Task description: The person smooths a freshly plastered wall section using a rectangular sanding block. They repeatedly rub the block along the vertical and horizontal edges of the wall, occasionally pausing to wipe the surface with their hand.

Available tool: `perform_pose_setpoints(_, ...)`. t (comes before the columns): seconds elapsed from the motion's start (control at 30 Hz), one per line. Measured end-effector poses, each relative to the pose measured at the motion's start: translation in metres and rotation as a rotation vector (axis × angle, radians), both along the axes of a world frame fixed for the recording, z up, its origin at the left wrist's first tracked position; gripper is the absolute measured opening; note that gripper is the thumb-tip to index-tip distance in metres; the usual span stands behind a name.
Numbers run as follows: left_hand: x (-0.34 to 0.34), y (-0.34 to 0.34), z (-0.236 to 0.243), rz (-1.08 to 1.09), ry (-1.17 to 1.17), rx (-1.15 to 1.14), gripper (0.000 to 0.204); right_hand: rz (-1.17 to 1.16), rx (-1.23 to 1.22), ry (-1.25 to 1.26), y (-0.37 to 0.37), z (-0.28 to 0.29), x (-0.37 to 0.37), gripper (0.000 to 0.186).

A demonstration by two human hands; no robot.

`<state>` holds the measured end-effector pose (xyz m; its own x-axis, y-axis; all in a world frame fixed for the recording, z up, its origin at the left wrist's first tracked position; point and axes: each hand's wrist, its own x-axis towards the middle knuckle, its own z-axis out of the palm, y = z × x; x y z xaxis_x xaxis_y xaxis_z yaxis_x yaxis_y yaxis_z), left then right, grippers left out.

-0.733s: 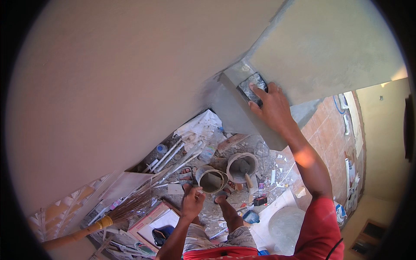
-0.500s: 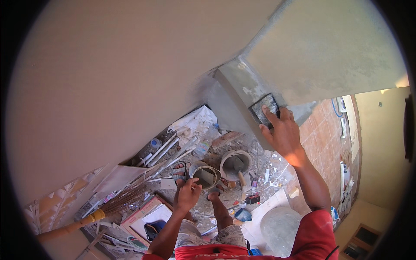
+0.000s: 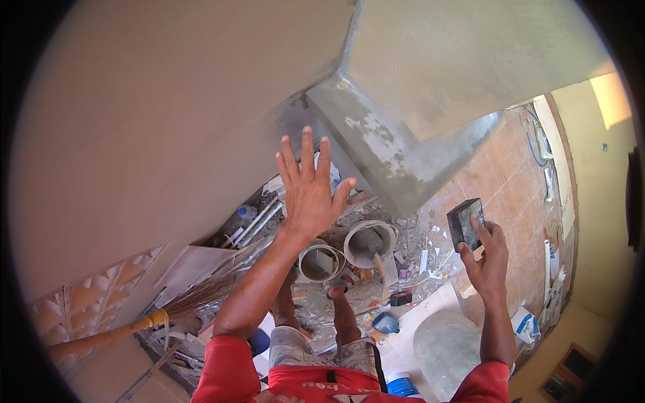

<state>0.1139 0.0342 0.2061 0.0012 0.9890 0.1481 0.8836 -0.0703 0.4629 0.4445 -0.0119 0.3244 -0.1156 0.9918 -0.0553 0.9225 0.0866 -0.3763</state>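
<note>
My left hand point(image 3: 309, 195) is raised with fingers spread, palm turned toward the wall, and holds nothing. It is in front of the corner where the large beige wall point(image 3: 168, 134) meets a grey plastered ledge point(image 3: 396, 158); I cannot tell if the fingertips touch the wall. In my right hand point(image 3: 488, 262) is a dark rectangular block point(image 3: 463, 225), its face smeared grey, gripped between thumb and fingers. The block is off the ledge, above the tiled floor. Damp dark and pale patches mottle the ledge's top.
Two buckets stand by my feet, one with grey mix point(image 3: 319, 262) and one with a trowel point(image 3: 371, 243). Rubble and white pipes point(image 3: 259, 225) litter the floor. A broom point(image 3: 141, 326) leans at left; a pale round-ended sack-like shape point(image 3: 443, 349) lies at right.
My right hand has lifted the block off the ledge and moved right and down. My left hand has risen from near the buckets toward the wall, its fingers now spread. The view has shifted.
</note>
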Motion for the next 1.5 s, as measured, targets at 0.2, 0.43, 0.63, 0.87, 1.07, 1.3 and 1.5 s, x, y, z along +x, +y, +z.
perform_pose_setpoints(0.2,0.028,0.059,-0.004,0.048,0.202,0.045,0.077,-0.027,-0.065,0.035,-0.027,-0.021,0.034,0.055)
perform_pose_setpoints(0.43,0.043,0.055,-0.016,0.055,0.195,0.026,0.078,0.011,-0.024,0.071,-0.036,-0.029,0.05,0.058)
perform_pose_setpoints(0.63,0.068,0.03,-0.003,-0.08,0.19,-0.034,0.079,0.172,0.13,0.057,0.004,-0.031,0.011,0.058)
perform_pose_setpoints(0.87,0.036,-0.059,-0.016,0.019,0.057,-0.116,0.077,0.302,0.178,-0.056,0.054,-0.055,-0.048,0.052)
perform_pose_setpoints(1.07,-0.02,-0.17,-0.084,0.212,0.022,-0.63,0.076,0.29,0.252,-0.132,0.056,-0.063,-0.088,0.051)
perform_pose_setpoints(1.3,-0.061,-0.248,-0.131,0.253,0.001,-0.786,0.079,0.196,0.239,-0.172,0.065,-0.069,-0.132,0.05)
perform_pose_setpoints(1.5,-0.106,-0.253,-0.124,0.241,-0.038,-0.865,0.076,-0.026,0.221,-0.224,0.054,-0.066,-0.159,0.049)
